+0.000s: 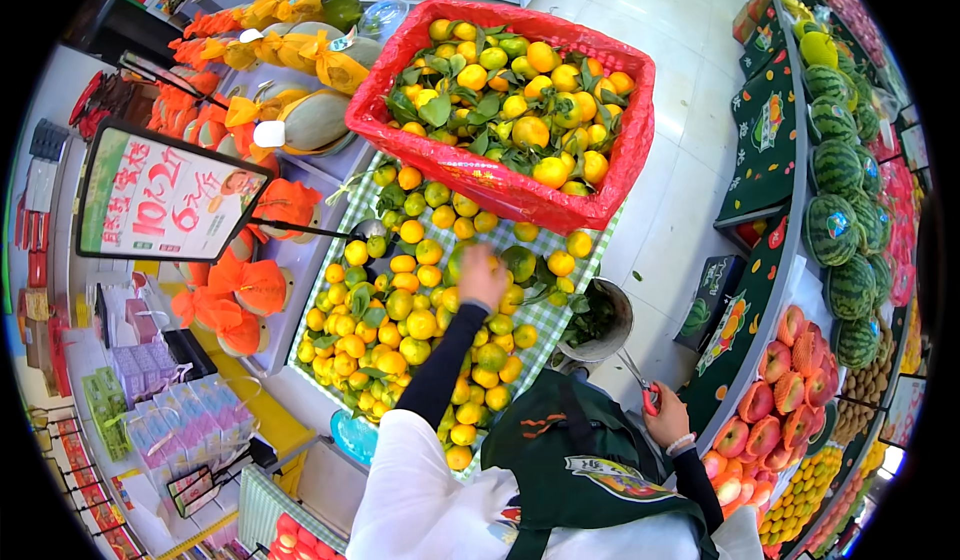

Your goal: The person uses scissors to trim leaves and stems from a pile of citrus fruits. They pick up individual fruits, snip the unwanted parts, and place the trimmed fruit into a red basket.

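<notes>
My left hand (481, 276), blurred, reaches over a spread of loose mandarins (421, 324) on a green-and-white checked cloth (541, 320). It touches or hovers over the fruit; whether its fingers hold one is not clear. Low at my right side, my right hand (667, 416) grips red-handled scissors (649, 398), blades pointing towards a metal bucket (621, 318). Cut green leaves (589, 327) lie inside that bucket. Beyond my left hand stands a crate lined with red plastic (480, 185), heaped with leafy mandarins (530, 131).
A price sign (172, 192) on a black stand leans over the left edge. Melons in orange wraps (251, 290) sit left of the cloth. Across the tiled floor (675, 109), a right-hand shelf carries watermelons (832, 230) and apples (787, 395).
</notes>
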Motion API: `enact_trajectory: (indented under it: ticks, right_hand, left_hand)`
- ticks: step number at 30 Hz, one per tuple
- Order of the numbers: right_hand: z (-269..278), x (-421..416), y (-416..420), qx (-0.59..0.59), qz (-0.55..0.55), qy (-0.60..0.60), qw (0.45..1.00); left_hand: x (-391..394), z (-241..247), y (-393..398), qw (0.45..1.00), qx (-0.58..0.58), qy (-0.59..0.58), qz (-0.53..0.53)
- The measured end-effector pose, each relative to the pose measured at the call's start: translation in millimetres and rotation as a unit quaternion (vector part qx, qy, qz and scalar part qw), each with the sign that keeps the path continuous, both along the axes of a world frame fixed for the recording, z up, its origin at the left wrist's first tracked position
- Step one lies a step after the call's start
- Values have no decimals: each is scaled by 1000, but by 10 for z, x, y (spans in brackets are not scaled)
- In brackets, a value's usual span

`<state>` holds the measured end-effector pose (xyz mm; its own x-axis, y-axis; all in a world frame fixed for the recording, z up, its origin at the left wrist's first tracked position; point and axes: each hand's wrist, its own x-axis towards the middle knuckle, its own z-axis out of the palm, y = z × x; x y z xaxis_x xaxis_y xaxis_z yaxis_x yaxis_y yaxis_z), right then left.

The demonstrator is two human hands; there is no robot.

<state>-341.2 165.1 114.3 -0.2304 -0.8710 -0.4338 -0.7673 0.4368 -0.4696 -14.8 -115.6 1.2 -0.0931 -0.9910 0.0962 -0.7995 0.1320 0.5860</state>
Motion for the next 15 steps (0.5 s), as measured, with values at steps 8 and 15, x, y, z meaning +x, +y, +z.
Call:
enact_trajectory:
  ticks: [8, 15]
  right_hand:
    - [39, 149, 188, 34, -46, 12, 998]
    - [51, 256, 244, 70, -74, -2, 995]
  left_hand:
    - [387, -848, -1451, 958, 205, -198, 36]
    - [354, -915, -1553, 971, 138, -177, 82]
